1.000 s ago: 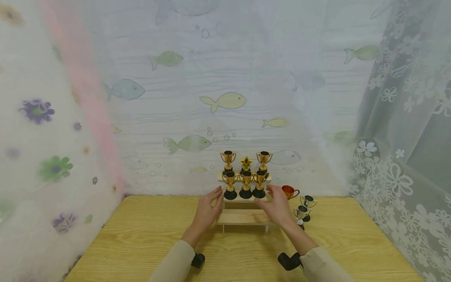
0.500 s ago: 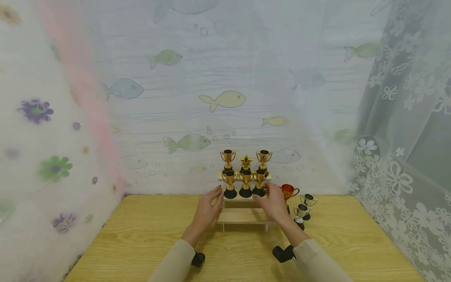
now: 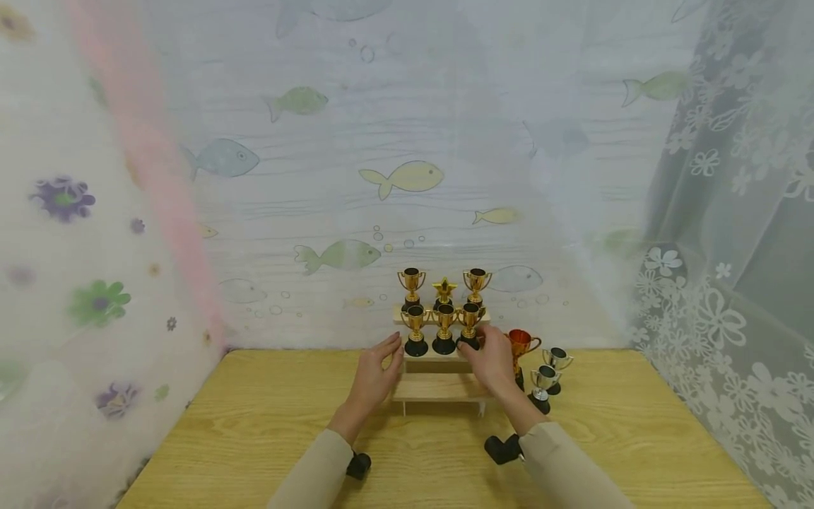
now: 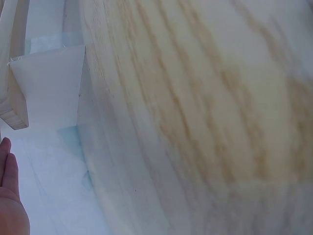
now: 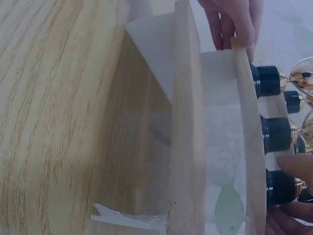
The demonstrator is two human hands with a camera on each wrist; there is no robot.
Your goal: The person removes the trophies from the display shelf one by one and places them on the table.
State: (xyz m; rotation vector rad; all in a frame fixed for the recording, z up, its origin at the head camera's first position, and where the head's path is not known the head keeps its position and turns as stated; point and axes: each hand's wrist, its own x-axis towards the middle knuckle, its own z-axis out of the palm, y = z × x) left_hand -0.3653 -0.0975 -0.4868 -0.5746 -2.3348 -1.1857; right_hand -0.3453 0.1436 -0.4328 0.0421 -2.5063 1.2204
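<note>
On a small stepped wooden stand [image 3: 439, 385], gold trophies with black bases fill the two upper tiers. My right hand [image 3: 492, 360] pinches the black base of the rightmost trophy [image 3: 470, 319] on the middle tier, its thumb in front. Beside it stand a middle trophy [image 3: 444, 322] and a left trophy [image 3: 415, 324]. My left hand [image 3: 375, 371] rests with extended fingers at the left end of the same tier. In the right wrist view, the thumb and fingers [image 5: 288, 218] lie around the base, and the left hand [image 5: 234, 22] touches the shelf's far end.
The top tier carries two gold cups and a gold star trophy [image 3: 444, 290]. Right of the stand are a red-orange cup trophy [image 3: 521, 342] and two silver trophies [image 3: 543, 382]. The lowest step holds nothing. Fish-patterned curtain hangs behind the wooden table [image 3: 254, 424].
My right hand has moved slightly left, closing in on the rightmost middle-tier trophy's base. More of the red-orange trophy now shows. The left hand has stayed at the stand's left end.
</note>
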